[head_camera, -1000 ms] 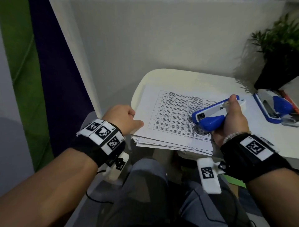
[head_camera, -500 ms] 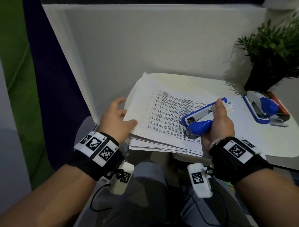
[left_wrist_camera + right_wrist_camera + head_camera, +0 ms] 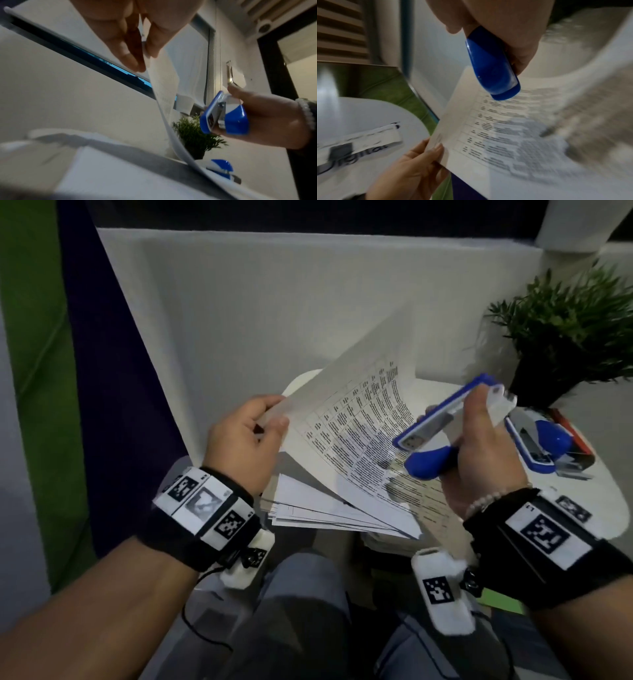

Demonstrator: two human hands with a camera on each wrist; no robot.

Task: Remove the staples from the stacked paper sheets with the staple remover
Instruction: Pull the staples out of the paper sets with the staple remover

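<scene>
Head, left hand (image 3: 245, 445): my thumb and fingers pinch the left edge of the top sheet (image 3: 359, 419)
Head, sheet: raised and curled; its left edge is high and its right part runs down to the stack (image 3: 325, 508); the printed table faces me
Head, stack: fanned out at the near edge of the worktop (image 3: 599, 508), above my knees
Head, right hand (image 3: 479, 460): my fingers are curled round the remover (image 3: 445, 426), thumb along its top
Head, remover: blue and white; held in the air over the sheet's right part, nose pointing left
Head, stapler (image 3: 544, 443): lies on the worktop just beyond my right hand; a plant (image 3: 575, 337) stands behind it
Left wrist, left hand (image 3: 133, 27): fingertips and thumb are pressed on either side of the sheet (image 3: 161, 75); the paper hangs from them in a curve down to the stack
Left wrist, remover (image 3: 224, 116): in my right hand (image 3: 267, 121), apart from the sheet, with a gap between them; its jaws are slightly parted
Left wrist, background: plant (image 3: 195, 136) and stapler (image 3: 221, 167) sit beyond the sheet
Right wrist, right hand (image 3: 505, 20): wrapped round the remover (image 3: 491, 67); its blue nose points down at the printed table
Right wrist, sheet (image 3: 505, 135): blurred toward the right; my left hand (image 3: 409, 166) pinches its corner, thumb on the printed face
</scene>
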